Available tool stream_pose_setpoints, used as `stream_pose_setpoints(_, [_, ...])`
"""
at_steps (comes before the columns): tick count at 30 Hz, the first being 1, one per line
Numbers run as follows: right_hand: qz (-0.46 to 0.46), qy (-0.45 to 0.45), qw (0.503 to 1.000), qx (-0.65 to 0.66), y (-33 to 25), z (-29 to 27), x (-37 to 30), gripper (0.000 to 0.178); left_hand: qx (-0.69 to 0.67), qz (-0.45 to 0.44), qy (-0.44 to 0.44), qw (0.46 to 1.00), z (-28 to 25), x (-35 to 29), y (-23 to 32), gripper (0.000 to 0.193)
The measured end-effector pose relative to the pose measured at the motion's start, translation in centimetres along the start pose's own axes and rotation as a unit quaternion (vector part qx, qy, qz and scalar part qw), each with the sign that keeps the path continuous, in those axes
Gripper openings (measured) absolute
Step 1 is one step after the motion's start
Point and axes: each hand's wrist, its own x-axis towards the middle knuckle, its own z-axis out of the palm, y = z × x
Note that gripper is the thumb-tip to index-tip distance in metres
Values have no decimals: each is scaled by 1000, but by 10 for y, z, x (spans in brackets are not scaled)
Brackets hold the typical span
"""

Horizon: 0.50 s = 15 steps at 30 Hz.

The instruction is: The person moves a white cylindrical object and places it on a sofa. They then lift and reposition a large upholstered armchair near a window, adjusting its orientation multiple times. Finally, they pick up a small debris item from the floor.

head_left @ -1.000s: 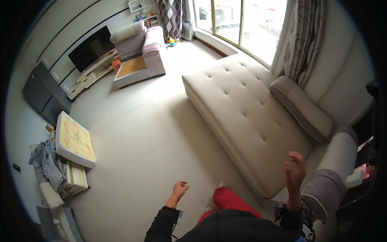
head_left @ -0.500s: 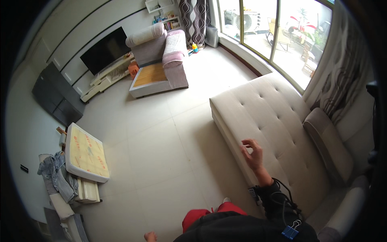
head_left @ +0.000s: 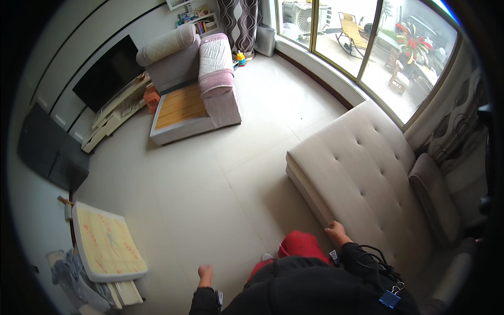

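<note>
My right hand point(head_left: 337, 232), in a dark sleeve, hangs over the near side of a beige tufted sofa bed point(head_left: 344, 163). Its fingers are curled in, with nothing visible in them; whether it touches the cushion I cannot tell. Low in the middle, my left hand point(head_left: 206, 275) is a loose fist above the tiled floor point(head_left: 199, 210), and it holds nothing I can see. A grey backrest cushion point(head_left: 433, 191) leans at the sofa bed's right side.
Ahead stands a pink-grey sofa section point(head_left: 223, 107) with a bare wooden slatted base point(head_left: 181, 107). A yellow-topped cushion point(head_left: 107, 241) leans at the left beside piled grey cloth point(head_left: 71, 275). Farther off are a television point(head_left: 107, 71), a low cabinet point(head_left: 113, 115) and an orange stool point(head_left: 151, 98).
My right hand has dropped lower and its spread fingers have curled in. My left hand has risen further into view. The whole view has shifted, with the red-trousered leg more visible.
</note>
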Motion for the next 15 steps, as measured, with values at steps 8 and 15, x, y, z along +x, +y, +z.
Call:
stream_pose_setpoints(8, [196, -26, 977, 85, -22, -12, 170, 34, -149, 252, -25, 956, -32, 145, 384, 29])
stream_pose_setpoints(15, [137, -33, 959, 245, -189, -75, 362, 17, -53, 138, -199, 969, -58, 201, 464, 35])
